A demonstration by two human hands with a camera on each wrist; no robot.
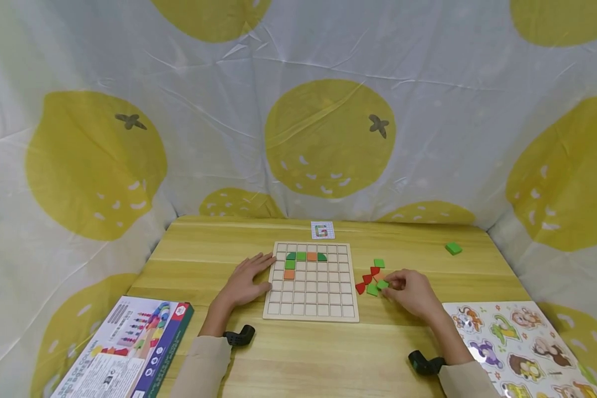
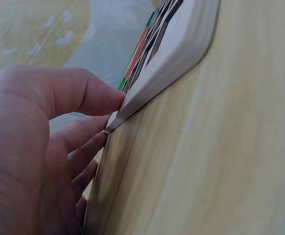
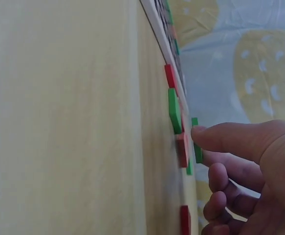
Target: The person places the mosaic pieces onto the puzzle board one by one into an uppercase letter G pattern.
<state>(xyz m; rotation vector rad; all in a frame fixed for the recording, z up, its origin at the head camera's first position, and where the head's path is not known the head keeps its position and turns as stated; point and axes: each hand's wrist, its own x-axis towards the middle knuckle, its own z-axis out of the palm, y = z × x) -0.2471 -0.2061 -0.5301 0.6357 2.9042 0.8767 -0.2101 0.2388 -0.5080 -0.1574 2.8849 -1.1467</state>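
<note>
A wooden grid board (image 1: pixel 318 304) lies mid-table, with green and orange pieces in its upper left cells. My left hand (image 1: pixel 249 279) rests at the board's left edge, its thumb and fingertips touching the rim; in the left wrist view the thumb (image 2: pixel 96 93) lies against the board's corner. My right hand (image 1: pixel 413 290) pinches a green square tile (image 3: pixel 197 142) between thumb and forefinger, raised off the table. Below it lies a small pile of red pieces (image 1: pixel 367 279), an orange tile (image 1: pixel 380 276) and green tiles (image 1: pixel 372 289), just right of the board.
A small pattern card (image 1: pixel 323 230) lies behind the board. Another green piece (image 1: pixel 454 249) sits at the back right. A toy box (image 1: pixel 124 348) stands at the front left, and an animal picture board (image 1: pixel 522 345) at the front right. A lemon-print curtain (image 1: pixel 219 127) encloses the table.
</note>
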